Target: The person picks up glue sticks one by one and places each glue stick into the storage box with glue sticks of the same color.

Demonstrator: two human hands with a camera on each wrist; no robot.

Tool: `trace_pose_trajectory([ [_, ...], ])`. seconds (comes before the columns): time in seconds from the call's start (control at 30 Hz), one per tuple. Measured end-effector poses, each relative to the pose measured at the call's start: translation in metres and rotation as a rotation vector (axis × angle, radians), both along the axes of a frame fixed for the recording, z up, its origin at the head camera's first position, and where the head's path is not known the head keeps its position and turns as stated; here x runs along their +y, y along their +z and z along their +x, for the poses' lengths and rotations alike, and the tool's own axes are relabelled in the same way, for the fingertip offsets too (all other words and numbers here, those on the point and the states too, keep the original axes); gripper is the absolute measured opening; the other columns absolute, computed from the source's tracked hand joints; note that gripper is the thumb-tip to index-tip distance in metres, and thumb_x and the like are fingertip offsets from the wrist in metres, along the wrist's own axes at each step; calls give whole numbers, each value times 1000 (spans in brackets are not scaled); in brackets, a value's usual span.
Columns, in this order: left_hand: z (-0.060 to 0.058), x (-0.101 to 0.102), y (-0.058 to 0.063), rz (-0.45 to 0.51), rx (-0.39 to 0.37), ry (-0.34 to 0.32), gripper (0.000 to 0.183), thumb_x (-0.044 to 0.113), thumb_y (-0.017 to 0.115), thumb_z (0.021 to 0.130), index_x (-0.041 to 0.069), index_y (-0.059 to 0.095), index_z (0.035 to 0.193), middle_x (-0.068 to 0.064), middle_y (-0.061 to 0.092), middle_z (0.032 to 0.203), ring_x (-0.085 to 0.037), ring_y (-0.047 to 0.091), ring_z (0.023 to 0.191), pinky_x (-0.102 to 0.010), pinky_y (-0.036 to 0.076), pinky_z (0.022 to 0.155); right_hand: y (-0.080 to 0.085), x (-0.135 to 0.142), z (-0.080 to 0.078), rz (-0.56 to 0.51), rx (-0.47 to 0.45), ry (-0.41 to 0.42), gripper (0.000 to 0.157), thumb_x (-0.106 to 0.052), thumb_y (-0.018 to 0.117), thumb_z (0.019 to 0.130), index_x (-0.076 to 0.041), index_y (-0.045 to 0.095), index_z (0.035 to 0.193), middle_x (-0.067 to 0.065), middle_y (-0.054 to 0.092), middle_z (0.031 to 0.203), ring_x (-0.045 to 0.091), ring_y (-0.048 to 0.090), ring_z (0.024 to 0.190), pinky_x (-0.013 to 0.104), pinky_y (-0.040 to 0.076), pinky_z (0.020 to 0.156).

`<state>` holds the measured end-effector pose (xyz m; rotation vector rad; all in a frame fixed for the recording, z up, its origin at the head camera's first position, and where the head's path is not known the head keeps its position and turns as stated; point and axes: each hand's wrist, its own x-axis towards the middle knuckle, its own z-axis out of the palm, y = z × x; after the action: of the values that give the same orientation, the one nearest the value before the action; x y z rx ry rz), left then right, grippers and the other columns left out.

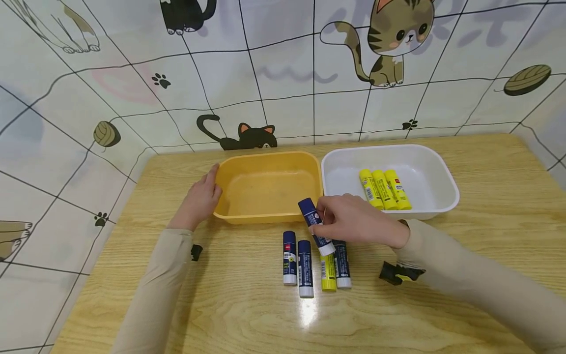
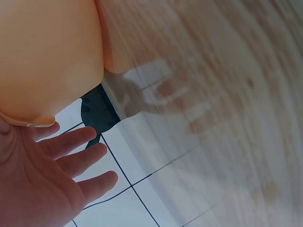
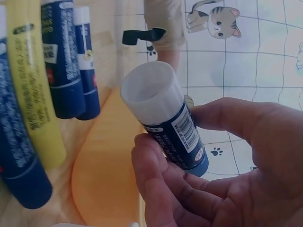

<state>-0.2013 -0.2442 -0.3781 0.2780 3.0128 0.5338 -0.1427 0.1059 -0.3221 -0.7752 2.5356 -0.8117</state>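
Note:
My right hand [image 1: 353, 216] pinches a dark blue glue stick [image 1: 316, 226] between thumb and fingers, tilted, over the front rim of the orange basin [image 1: 265, 216]. In the right wrist view, its white end faces the camera. My left hand [image 1: 201, 196] touches the basin's left rim; in the left wrist view, its fingers [image 2: 75, 163] spread loosely beneath the rim, the thumb hidden. Below the right hand lie a blue glue stick [image 1: 289, 258], a second blue one [image 1: 305, 269], a yellow one [image 1: 328, 273] and another blue one [image 1: 342, 265], partly covered by the hand.
A white basin [image 1: 435, 209] stands against the orange one on the right, with three yellow glue sticks [image 1: 383, 190] lying side by side in it. The wooden table [image 1: 239, 314] ends at a wall [image 1: 287, 108] covered in cat drawings.

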Motion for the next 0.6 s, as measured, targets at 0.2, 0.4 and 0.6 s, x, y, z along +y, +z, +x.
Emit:
trace_pose_trajectory([
  [0.2,0,1,-1,14,23,-4,57,11,33,99,-4,16,151,-32,36,144,-49,41,125,-55,29,106,0,-7,-12,-1,-15,-18,27,-31,68,87,-6,58,86,-1,53,65,13,49,56,26,37,50],
  [0.4,1,1,0,12,28,-8,57,11,33,99,-4,15,151,-32,36,144,-49,42,124,-54,30,106,0,-13,-25,9,-46,-31,26,-30,68,87,-5,60,89,1,53,65,14,48,56,25,35,50],
  [0.6,0,0,0,21,-3,2,57,13,31,100,-2,13,152,-32,35,145,-49,41,126,-54,29,107,2,-20,-37,16,-75,-26,26,-29,67,88,-4,61,90,1,59,66,14,49,55,24,33,49],
])
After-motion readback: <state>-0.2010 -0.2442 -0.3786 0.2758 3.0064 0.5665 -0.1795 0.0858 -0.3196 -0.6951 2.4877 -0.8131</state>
